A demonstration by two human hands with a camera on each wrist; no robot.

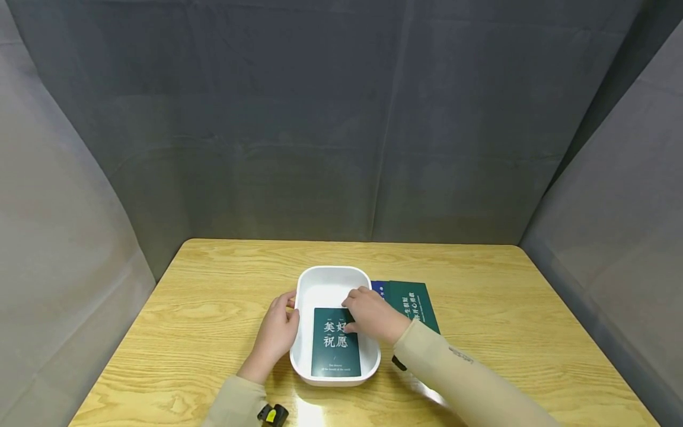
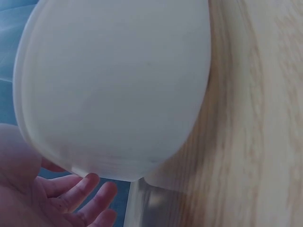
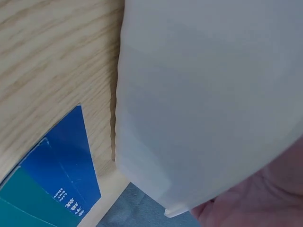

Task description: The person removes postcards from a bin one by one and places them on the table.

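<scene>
Scene: a person's two hands work at a white tray (image 1: 320,281) near the middle of a wooden table (image 1: 213,296), closer to its near edge; grey cloth screens stand on three sides.
Tray: oblong, rounded corners, long axis running from the table's near edge to its far edge; white plastic wall fills both wrist views.
Card in tray: dark green card (image 1: 336,343) with white characters lies flat on the tray floor, at the tray's near end, print up.
Right hand: right hand (image 1: 373,314) reaches over the tray's right rim, fingertips curled down onto the card's upper right corner; looks like a pinch or press on that corner, probably to seat the card flat. The exact contact is hard to read from the head view.
Left hand: left hand (image 1: 277,332) rests against the outside of the tray's left wall, fingers fairly straight with the thumb at the rim, likely steadying the tray so it doesn't slide; nothing gripped.
Other cards: another green card (image 1: 418,302) lies on the table just right of the tray, overlapping a blue card (image 3: 66,165) whose edge peeks out by the tray wall; the right forearm crosses above them.
Sleeves: beige, both arms.
</scene>
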